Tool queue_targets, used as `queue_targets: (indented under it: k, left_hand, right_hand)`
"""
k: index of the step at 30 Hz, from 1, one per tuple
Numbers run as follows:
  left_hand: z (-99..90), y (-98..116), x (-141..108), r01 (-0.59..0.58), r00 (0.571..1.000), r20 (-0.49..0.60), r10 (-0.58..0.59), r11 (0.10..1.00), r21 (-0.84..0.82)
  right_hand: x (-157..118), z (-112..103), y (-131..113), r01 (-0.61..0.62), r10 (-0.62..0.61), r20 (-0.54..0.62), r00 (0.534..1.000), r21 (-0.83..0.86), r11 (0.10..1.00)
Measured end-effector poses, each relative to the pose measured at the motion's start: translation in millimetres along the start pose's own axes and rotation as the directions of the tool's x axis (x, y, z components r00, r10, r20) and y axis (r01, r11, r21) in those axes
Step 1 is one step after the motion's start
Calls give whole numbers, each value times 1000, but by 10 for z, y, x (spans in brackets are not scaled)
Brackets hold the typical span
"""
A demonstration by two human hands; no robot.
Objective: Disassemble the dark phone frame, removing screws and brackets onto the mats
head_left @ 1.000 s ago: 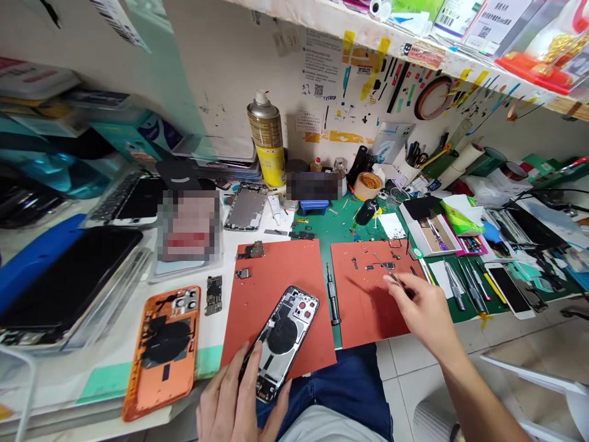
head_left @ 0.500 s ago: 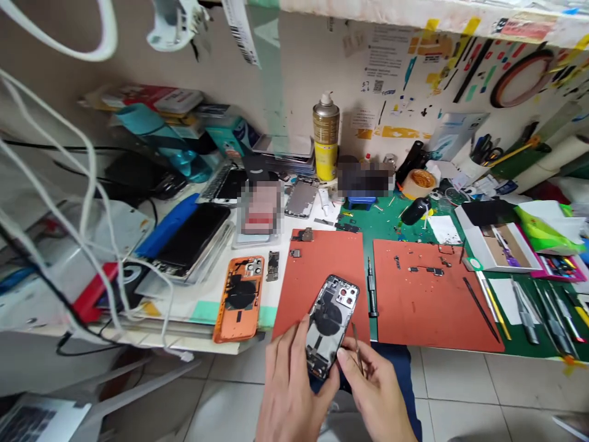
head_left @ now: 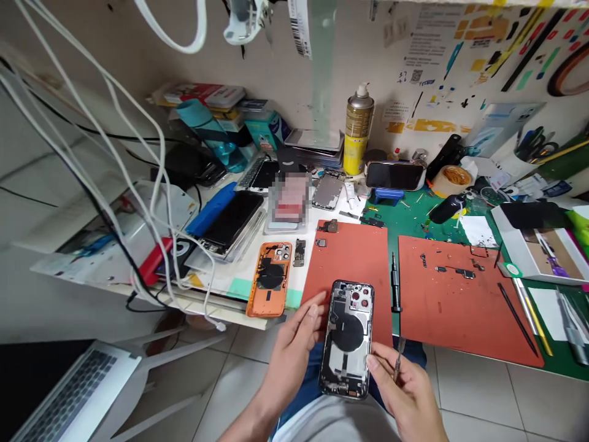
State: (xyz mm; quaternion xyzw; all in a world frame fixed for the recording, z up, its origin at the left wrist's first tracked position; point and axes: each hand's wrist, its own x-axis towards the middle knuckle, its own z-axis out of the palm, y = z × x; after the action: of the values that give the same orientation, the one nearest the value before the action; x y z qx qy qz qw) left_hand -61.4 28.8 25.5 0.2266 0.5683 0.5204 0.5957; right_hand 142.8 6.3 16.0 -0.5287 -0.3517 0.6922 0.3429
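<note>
Showing its inner side, the phone frame (head_left: pixel 347 334) sits pinched at its edge by the right hand (head_left: pixel 407 387), metal tool (head_left: pixel 398 361) tucked in too; left hand (head_left: pixel 294 337) open alongside, contact unclear. Turning it calls for careful edge support.

Head cam, fwd/down, abv bench

Pink-and-red rect. item in clear plastic case (head_left: pixel 289 199): pixelated, detail n/a. Silver laptop w/ blk keys (head_left: pixel 76 390): cut off, L edge & btm. Brown ring-shaped tape roll (head_left: pixel 572 75): cut off, R edge. Slim grey metal tool (head_left: pixel 399 357): part. hidden, R hand (head_left: pixel 402 383). Tiny metal parts, R red mat (head_left: pixel 467 310): too sm. to ID.
</note>
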Motion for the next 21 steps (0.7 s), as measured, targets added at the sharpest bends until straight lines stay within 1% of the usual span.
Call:
queue_targets:
  k: [2, 6, 12, 17, 21]
  left_hand:
    - [50, 9, 27, -12, 1000, -2, 12, 1000, 3]
    - [95, -3, -24, -26, 999, -25, 26, 1000, 8]
    - [85, 5, -70, -30, 998, -58, 30, 1000, 4]
    - [69, -7, -64, -31, 998, -54, 30, 999, -19]
    - [49, -22, -61, -30, 999, -17, 29, 998, -55]
  right_hand:
    - [-37, 32, -14, 16, -16, -13, 1000, -21, 1000]
    - [-47, 70, -55, 39, -42, -37, 998, -83, 996]
    - [-26, 63, -94, -12, 12, -4, 1000, -70, 997]
    - [-48, 86, -112, -48, 46, -65, 997, -39, 998]
    - [-61, 111, -126, -53, 49, -92, 995, -44, 998]
